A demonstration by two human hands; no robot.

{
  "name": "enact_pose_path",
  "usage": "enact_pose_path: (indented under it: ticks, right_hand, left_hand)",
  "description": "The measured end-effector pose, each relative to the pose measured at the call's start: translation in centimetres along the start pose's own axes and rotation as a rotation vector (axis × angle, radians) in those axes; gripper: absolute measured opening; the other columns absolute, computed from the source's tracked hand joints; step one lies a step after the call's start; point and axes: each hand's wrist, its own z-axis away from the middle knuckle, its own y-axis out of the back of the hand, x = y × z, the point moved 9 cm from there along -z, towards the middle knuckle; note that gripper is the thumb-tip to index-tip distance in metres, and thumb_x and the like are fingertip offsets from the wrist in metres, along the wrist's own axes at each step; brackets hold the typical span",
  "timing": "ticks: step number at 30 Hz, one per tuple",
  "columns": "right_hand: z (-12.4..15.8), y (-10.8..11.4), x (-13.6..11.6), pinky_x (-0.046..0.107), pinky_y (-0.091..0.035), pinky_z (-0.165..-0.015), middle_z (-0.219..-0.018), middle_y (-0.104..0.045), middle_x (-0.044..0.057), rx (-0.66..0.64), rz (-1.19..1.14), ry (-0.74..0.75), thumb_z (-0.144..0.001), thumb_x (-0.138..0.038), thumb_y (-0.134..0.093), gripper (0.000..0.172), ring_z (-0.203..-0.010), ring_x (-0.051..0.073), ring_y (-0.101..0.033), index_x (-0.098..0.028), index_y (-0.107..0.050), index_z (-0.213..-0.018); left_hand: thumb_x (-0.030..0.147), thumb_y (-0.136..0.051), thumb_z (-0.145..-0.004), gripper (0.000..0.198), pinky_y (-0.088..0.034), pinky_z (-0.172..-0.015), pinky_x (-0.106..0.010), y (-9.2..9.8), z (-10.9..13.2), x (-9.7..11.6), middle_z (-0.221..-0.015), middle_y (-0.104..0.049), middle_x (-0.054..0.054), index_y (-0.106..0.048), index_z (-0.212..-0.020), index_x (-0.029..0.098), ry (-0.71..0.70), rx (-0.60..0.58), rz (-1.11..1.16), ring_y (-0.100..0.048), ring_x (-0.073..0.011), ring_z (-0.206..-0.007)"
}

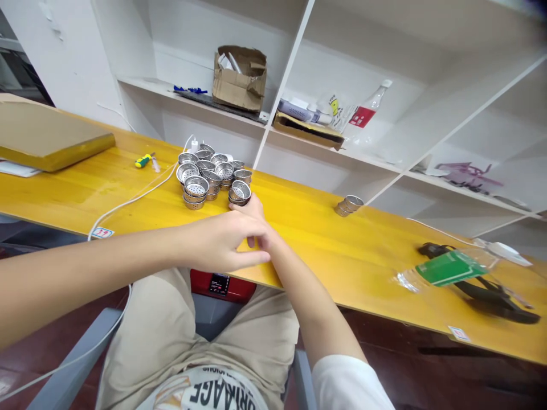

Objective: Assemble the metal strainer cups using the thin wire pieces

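Observation:
Several perforated metal cups [212,177] stand in stacks, grouped close together on the yellow table. At the front right of this group, my right hand [251,209] has its fingers around the base of a short stack of cups [240,192]. My left hand [228,242] crosses in front of the right wrist, thumb stretched out and fingers bent, with nothing visible in it. Farther right, near the back edge, a separate stack of metal cups [348,205] stands tilted.
A green and yellow screwdriver [144,160], a white cable [128,201] and a flat cardboard box [55,134] lie to the left. On the right are a green-labelled bottle [450,267] and a black strap [491,299]. White shelves [342,162] stand behind the table [307,228].

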Motion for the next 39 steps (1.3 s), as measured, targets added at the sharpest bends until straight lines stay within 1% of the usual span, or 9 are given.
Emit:
enact_pose_path:
  ticks: [7,10,12,16,20,24,28,34,39]
  right_hand:
    - [1.2,3.3,4.1,0.040,-0.053,-0.095,-0.120,-0.070,0.011,0.053,-0.016,-0.108,-0.060,-0.048,-0.090,0.064,-0.111,0.030,-0.066,-0.021,-0.057,-0.108]
    - [0.7,3.6,4.8,0.039,-0.054,-0.096,-0.123,-0.070,0.010,0.078,-0.109,-0.065,-0.062,-0.046,-0.089,0.066,-0.110,0.027,-0.067,-0.021,-0.057,-0.114]
    - [0.3,3.5,5.0,0.039,-0.053,-0.099,-0.124,-0.071,0.009,0.091,-0.137,-0.023,-0.065,-0.044,-0.087,0.064,-0.112,0.025,-0.067,-0.021,-0.059,-0.118]
    - [-0.1,3.0,5.4,0.041,-0.052,-0.102,-0.123,-0.071,0.008,0.084,-0.128,0.000,-0.064,-0.045,-0.088,0.066,-0.113,0.026,-0.066,-0.022,-0.060,-0.119]
    - [0.2,3.1,5.3,0.042,-0.051,-0.102,-0.122,-0.071,0.009,0.088,-0.128,-0.010,-0.063,-0.045,-0.089,0.068,-0.113,0.027,-0.066,-0.021,-0.060,-0.120]
    - [0.3,3.2,4.7,0.042,-0.051,-0.102,-0.122,-0.071,0.010,0.074,-0.117,-0.011,-0.064,-0.043,-0.088,0.067,-0.114,0.028,-0.066,-0.021,-0.061,-0.121]
    - [0.0,2.9,4.4,0.044,-0.051,-0.103,-0.124,-0.071,0.011,0.088,-0.093,-0.021,-0.063,-0.043,-0.088,0.066,-0.116,0.030,-0.065,-0.021,-0.060,-0.119]
    - [0.6,2.6,3.3,0.043,-0.050,-0.104,-0.125,-0.070,0.010,0.100,-0.108,0.032,-0.065,-0.040,-0.087,0.066,-0.117,0.028,-0.065,-0.022,-0.058,-0.121]
    - [0.9,3.4,4.2,0.041,-0.052,-0.099,-0.118,-0.072,0.008,0.142,-0.152,0.031,-0.065,-0.045,-0.085,0.063,-0.108,0.027,-0.067,-0.022,-0.059,-0.118]
  left_hand:
    - [0.014,-0.054,-0.082,0.030,-0.054,-0.098,-0.038,-0.8,-3.8,-14.7,-0.116,-0.068,-0.009,-0.062,-0.110,0.019,0.149,0.528,-0.140,-0.064,-0.0234,-0.110]
    - [0.009,-0.055,-0.077,0.040,-0.055,-0.099,-0.039,-1.4,-5.1,-18.5,-0.122,-0.063,-0.012,-0.057,-0.117,0.016,0.261,0.668,-0.111,-0.062,-0.0238,-0.114]
    - [0.011,-0.057,-0.080,0.042,-0.055,-0.100,-0.041,-1.8,-4.5,-18.0,-0.127,-0.061,-0.014,-0.056,-0.121,0.016,0.281,0.729,-0.115,-0.061,-0.0248,-0.117]
    - [0.017,-0.056,-0.089,0.032,-0.056,-0.095,-0.040,-3.4,0.5,-11.1,-0.120,-0.065,-0.012,-0.056,-0.120,0.020,0.142,0.818,-0.198,-0.063,-0.0238,-0.113]
    - [0.012,-0.057,-0.086,0.027,-0.059,-0.082,-0.039,-8.3,6.9,-5.4,-0.100,-0.073,-0.005,-0.063,-0.108,0.027,-0.183,0.403,-0.316,-0.068,-0.0217,-0.092]
    - [0.010,-0.055,-0.085,0.035,-0.062,-0.075,-0.037,-7.3,15.1,-6.9,-0.101,-0.076,0.001,-0.063,-0.110,0.033,-0.209,0.200,-0.463,-0.070,-0.0202,-0.086]
    - [0.014,-0.057,-0.087,0.030,-0.062,-0.073,-0.033,-2.9,18.5,-9.0,-0.094,-0.072,0.001,-0.061,-0.111,0.030,-0.082,0.291,-0.496,-0.069,-0.0178,-0.082]
    - [0.017,-0.054,-0.091,0.015,-0.057,-0.085,-0.035,-2.0,8.2,-9.6,-0.096,-0.069,-0.005,-0.059,-0.104,0.023,0.025,0.563,-0.249,-0.066,-0.0197,-0.092]
    - [0.010,-0.051,-0.081,0.046,-0.051,-0.104,-0.042,-1.4,-3.1,-14.2,-0.132,-0.060,-0.014,-0.052,-0.126,0.018,0.140,0.793,-0.185,-0.055,-0.0267,-0.126]
